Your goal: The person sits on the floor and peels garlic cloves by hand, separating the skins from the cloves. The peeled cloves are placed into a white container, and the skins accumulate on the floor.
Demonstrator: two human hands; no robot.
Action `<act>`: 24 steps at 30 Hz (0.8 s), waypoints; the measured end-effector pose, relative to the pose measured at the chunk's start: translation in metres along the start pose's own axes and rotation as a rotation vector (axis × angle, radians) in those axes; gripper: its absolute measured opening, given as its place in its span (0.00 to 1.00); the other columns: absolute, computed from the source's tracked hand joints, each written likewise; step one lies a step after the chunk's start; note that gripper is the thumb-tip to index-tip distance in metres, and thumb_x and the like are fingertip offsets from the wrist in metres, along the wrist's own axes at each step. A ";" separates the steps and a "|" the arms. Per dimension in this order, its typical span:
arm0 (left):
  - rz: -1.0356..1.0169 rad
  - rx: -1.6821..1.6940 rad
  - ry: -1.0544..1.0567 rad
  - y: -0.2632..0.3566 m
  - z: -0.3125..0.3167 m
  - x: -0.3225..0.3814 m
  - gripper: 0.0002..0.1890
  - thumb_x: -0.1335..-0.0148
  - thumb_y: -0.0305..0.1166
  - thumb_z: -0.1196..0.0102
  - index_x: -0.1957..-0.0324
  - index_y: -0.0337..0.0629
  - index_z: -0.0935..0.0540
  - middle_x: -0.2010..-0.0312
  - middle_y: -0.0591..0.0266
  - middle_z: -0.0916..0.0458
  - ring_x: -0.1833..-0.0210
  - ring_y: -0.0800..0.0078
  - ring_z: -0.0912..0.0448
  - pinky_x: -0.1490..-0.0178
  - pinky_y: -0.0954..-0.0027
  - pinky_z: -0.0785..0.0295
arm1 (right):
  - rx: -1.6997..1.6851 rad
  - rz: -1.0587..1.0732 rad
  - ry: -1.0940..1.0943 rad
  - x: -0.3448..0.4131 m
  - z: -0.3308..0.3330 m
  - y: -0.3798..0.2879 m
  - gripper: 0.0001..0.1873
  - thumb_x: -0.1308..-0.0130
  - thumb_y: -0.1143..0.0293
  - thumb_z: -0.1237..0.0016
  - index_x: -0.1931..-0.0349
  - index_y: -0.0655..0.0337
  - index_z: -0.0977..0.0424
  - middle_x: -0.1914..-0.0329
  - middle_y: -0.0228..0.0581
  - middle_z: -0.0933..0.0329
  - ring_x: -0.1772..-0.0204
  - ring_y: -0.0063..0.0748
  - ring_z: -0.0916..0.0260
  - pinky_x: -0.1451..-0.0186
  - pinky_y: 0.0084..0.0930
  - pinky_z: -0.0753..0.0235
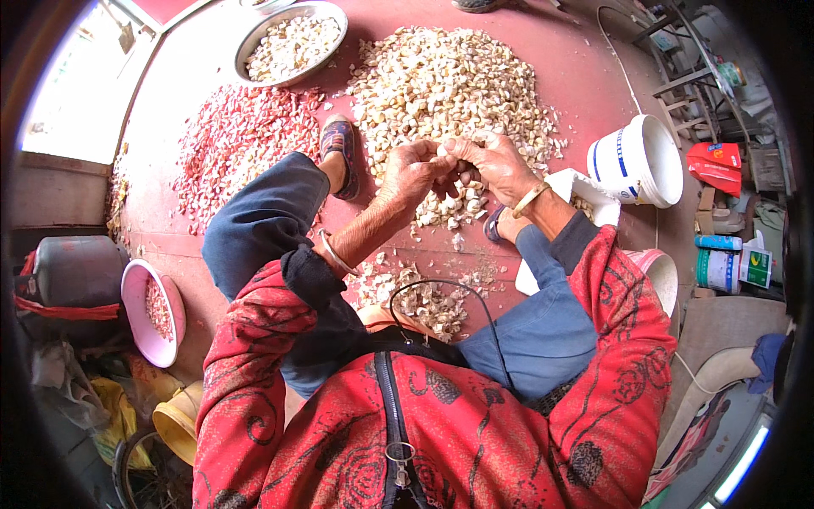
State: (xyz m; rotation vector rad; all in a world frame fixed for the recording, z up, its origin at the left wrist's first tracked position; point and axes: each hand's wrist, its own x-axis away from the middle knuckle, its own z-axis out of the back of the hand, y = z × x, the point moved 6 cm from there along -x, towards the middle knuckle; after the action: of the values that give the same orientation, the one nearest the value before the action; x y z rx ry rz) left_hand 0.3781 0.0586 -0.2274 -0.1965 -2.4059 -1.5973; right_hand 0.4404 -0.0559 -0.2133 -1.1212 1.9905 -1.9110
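Both my hands meet in front of me, above the near edge of a large heap of pale garlic cloves (445,83). My left hand (413,168) has its thumb and fingers pinched on a small whitish piece, seemingly a garlic clove (443,150). My right hand (493,162) touches the same piece with thumb and fingertips, its other fingers curled underneath. Below the hands lie whitish cloves (453,207) at the heap's edge. Dry papery skins (432,305) are piled on the floor between my legs.
Reddish cloves (248,146) are spread at the left, below a metal basin (346,32) of pale cloves. A pink basin (130,299) stands further left. To the right are a white bucket (620,162), a white foam box (607,213) and a tipped pale tub (661,280). A shoe (474,5) shows at the top.
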 end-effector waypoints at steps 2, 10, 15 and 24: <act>0.027 0.007 0.037 -0.001 0.000 0.001 0.08 0.36 0.29 0.45 0.64 0.31 0.23 0.77 0.59 0.20 0.80 0.74 0.23 0.77 0.74 0.29 | 0.022 0.032 0.008 0.001 -0.002 -0.001 0.09 0.32 0.65 0.47 0.65 0.61 0.23 0.74 0.27 0.24 0.76 0.13 0.33 0.75 0.11 0.32; 0.129 0.145 0.100 -0.001 0.000 0.001 0.06 0.36 0.25 0.49 0.63 0.30 0.22 0.74 0.59 0.20 0.77 0.75 0.26 0.74 0.75 0.31 | 0.014 0.041 0.017 -0.002 -0.005 -0.002 0.07 0.35 0.68 0.45 0.63 0.62 0.25 0.73 0.30 0.21 0.75 0.16 0.28 0.74 0.14 0.29; 0.116 0.180 0.185 -0.002 0.004 0.003 0.04 0.40 0.22 0.50 0.66 0.32 0.21 0.79 0.61 0.23 0.82 0.76 0.28 0.77 0.75 0.36 | -0.107 -0.055 -0.060 -0.002 -0.006 0.008 0.06 0.35 0.69 0.45 0.66 0.62 0.23 0.75 0.27 0.24 0.78 0.15 0.34 0.77 0.14 0.33; -0.067 0.156 0.273 0.028 0.011 -0.046 0.09 0.48 0.19 0.47 0.83 0.36 0.28 0.86 0.61 0.28 0.86 0.76 0.31 0.84 0.71 0.40 | -0.087 0.199 -0.134 -0.051 0.011 -0.020 0.09 0.34 0.68 0.47 0.62 0.64 0.21 0.70 0.28 0.23 0.71 0.16 0.34 0.69 0.15 0.34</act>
State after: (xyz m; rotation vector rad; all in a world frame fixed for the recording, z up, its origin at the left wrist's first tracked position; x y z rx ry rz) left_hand 0.4280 0.0802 -0.2196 0.1246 -2.3280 -1.3546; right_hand 0.4906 -0.0316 -0.2157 -0.9989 2.0434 -1.6239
